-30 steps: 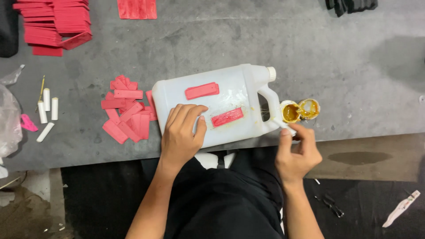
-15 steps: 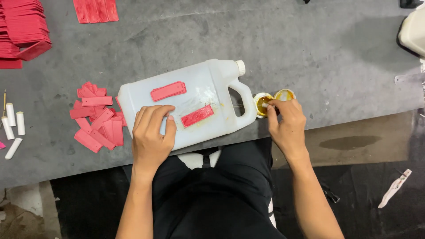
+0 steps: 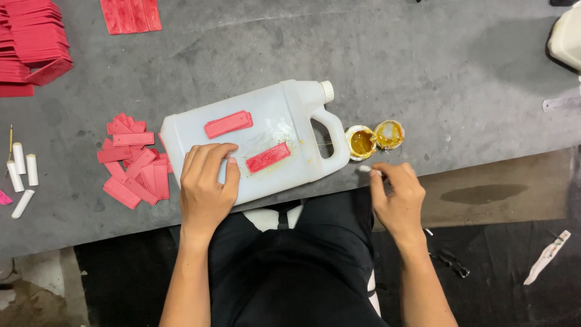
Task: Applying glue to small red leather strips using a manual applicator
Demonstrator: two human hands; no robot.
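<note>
Grey and scuffed, the worktable [image 3: 423, 54] runs across the top of the view, with a dark floor below its near edge; a white plastic jug [image 3: 254, 142] lies on its side near that edge, cap [image 3: 327, 91] and handle pointing to the person's right; two red strips lie on its upper face, one strip [image 3: 228, 124] farther off and another strip [image 3: 268, 157] nearer, ringed by yellowish smears. The left hand [image 3: 207, 188] lies flat on the jug, fingers together and pressed down just beside the nearer strip; the right hand [image 3: 396, 197] hovers over the table's edge, fingers curled and pinching a small white stick [image 3: 365, 169] at its tip. Two small round pots of amber glue [image 3: 375, 138] stand touching each other beside the jug's handle. A loose heap of red strips [image 3: 133, 160] lies left of the jug; stacked red pieces [image 3: 33, 42] fill the far left corner; short white tubes [image 3: 24, 172] lie at the left edge.
</note>
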